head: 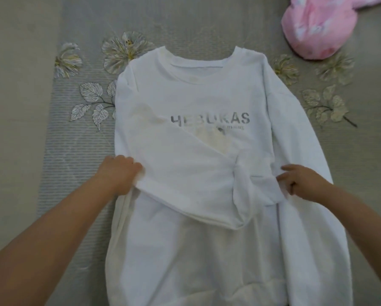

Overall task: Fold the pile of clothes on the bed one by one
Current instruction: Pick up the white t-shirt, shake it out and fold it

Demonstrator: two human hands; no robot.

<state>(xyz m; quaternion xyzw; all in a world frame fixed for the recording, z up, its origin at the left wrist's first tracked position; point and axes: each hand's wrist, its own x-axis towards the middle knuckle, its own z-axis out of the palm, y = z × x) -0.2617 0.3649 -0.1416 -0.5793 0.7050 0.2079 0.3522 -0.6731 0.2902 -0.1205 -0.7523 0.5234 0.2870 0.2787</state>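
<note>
The sweatshirt lies face up on the bed; its sleeve is being folded across. The left hand grips the fold at nine o'clock and the right hand pinches the cuff at three (slightly bunched). Next, I judge, flatten it.

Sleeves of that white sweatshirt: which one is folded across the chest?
The sleeve on the person's left side; it lies slanted across the white printed sweatshirt, cuff near the right hand. The other sleeve lies out along the side.

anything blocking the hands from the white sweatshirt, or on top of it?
Nothing visible. Both the left hand and right hand are already on the white sweatshirt. The pink garment lies apart, at the far right of the bed.
</note>
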